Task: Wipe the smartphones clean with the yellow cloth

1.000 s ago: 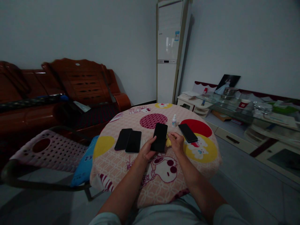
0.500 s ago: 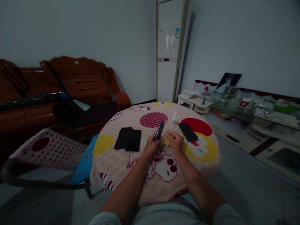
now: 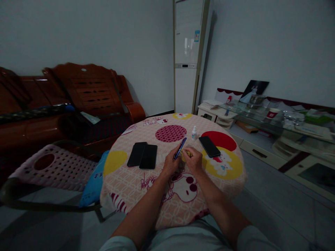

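Observation:
My left hand (image 3: 171,162) is closed around a phone (image 3: 180,149), held up over the table and turned nearly edge-on, its blue side edge showing. Close to the phone's right side, my right hand (image 3: 193,159) has its fingers pinched on a small yellow cloth (image 3: 187,153), mostly hidden by the fingers. A small white spray bottle (image 3: 194,133) stands upright just beyond both hands. To the right lies a black phone (image 3: 209,146). On the left, a dark phone (image 3: 136,154) is partly overlapped by another black phone (image 3: 148,157).
A patterned tablecloth (image 3: 167,205) covers the round table. At left stand a woven chair (image 3: 75,167) with a blue cushion (image 3: 95,179) and a wooden sofa (image 3: 91,90). A glass-topped cabinet (image 3: 261,116) with a paper cup (image 3: 272,113) runs along the right wall.
The phone in my left hand has tilted further edge-on, leaning right. My right hand has shifted slightly left, closer to the phone, with the yellow cloth.

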The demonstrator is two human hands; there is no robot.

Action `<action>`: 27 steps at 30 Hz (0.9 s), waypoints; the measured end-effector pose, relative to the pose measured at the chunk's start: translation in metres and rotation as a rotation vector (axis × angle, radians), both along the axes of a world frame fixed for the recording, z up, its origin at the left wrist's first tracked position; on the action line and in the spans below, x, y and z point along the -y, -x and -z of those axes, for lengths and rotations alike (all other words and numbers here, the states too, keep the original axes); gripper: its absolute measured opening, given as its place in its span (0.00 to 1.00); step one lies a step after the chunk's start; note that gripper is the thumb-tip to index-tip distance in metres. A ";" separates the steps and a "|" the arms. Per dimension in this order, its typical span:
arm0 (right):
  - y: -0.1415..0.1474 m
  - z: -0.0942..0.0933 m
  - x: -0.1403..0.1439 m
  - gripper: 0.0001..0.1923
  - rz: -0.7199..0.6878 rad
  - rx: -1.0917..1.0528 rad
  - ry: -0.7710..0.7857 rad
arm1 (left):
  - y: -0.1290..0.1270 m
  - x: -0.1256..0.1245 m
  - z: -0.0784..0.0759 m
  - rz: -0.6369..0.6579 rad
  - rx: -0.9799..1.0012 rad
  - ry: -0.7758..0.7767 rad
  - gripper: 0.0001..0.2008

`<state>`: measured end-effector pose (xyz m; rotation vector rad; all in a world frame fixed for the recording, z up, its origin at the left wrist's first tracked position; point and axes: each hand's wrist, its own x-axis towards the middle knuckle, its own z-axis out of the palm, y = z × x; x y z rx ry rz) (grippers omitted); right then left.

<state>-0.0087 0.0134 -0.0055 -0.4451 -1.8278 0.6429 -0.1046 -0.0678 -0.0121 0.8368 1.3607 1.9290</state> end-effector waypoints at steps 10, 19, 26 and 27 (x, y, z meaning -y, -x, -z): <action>-0.001 0.000 -0.005 0.08 0.081 0.019 0.020 | 0.000 0.001 0.002 -0.010 -0.494 -0.032 0.32; 0.000 0.003 -0.005 0.09 0.051 0.043 -0.018 | 0.005 -0.002 0.013 -0.041 -0.558 0.075 0.35; -0.002 0.002 -0.008 0.09 0.107 0.010 0.030 | 0.002 -0.002 0.008 -0.052 -0.566 0.069 0.29; -0.003 0.002 -0.009 0.09 0.120 0.008 0.042 | 0.001 -0.002 0.006 -0.029 -0.519 0.061 0.28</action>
